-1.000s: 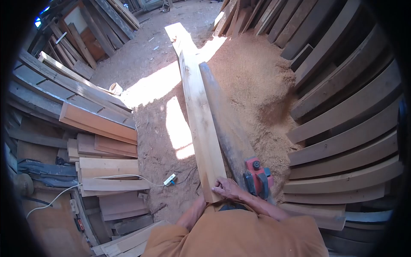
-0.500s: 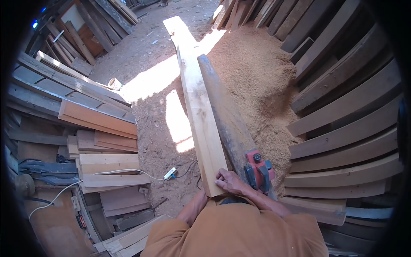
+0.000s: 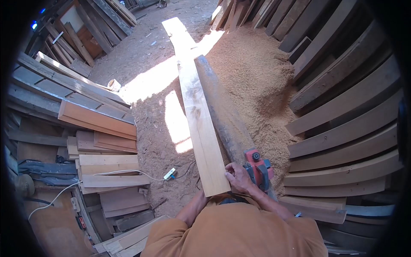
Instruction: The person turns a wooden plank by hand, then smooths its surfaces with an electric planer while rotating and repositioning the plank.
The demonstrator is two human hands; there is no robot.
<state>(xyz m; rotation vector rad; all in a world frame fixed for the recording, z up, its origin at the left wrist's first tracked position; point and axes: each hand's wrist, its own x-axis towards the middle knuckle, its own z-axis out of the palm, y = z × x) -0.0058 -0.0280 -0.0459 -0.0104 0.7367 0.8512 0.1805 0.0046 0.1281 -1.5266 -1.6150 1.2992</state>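
Above dirt floor (image 3: 154,132), holds plank (image 3: 201,124) by right edge in curled right hand (image 3: 239,177), near planer (image 3: 258,169); has left hand (image 3: 201,198) mostly hidden at near end, cannot tell its grip.

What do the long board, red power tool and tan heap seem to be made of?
Long board: bare, pale wood, by its grain and dark knots.
Red power tool: probably smooth moulded plastic, by its rounded red-and-dark shell.
Tan heap: likely wood shavings or sawdust, loose and matte.
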